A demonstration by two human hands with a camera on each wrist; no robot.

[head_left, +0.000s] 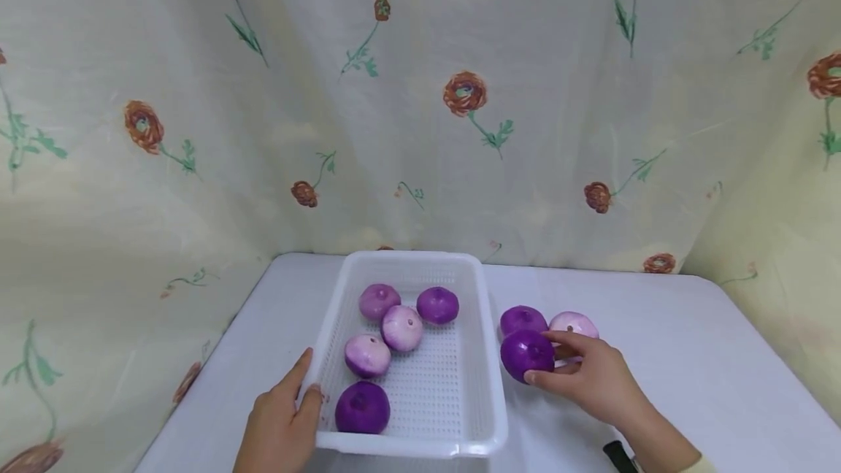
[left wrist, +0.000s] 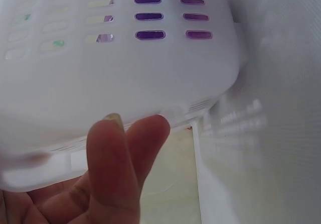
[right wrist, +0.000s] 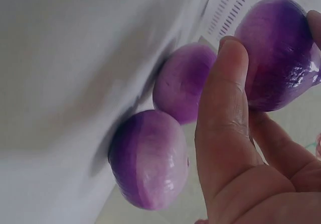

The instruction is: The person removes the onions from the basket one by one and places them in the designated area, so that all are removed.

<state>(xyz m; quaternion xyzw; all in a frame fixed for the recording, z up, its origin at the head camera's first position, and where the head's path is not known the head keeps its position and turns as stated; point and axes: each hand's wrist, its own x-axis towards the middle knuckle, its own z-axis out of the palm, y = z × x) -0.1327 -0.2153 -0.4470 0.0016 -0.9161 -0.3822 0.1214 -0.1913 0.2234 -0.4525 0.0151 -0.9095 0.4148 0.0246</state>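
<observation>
My left hand (head_left: 281, 418) grips the left side of a white plastic basket (head_left: 494, 385); in the left wrist view its thumb and fingers lie along the slotted basket (left wrist: 115, 78). Several purple onions lie inside, the nearest a dark onion (head_left: 363, 408) in the front left corner. To the right of the basket, my right hand (head_left: 594, 378) pinches a dark purple onion (head_left: 527, 355) between thumb and fingers. The right wrist view shows this held onion (right wrist: 273, 53) raised off the table. Behind it rest a purple onion (head_left: 522, 318) and a paler onion (head_left: 574, 324), side by side.
A black handle (head_left: 620, 455) shows beside my right forearm at the lower edge; the rest of that object is hidden. The white table (head_left: 690, 356) extends to the right. A flowered curtain (head_left: 420, 108) hangs behind the table and along both sides.
</observation>
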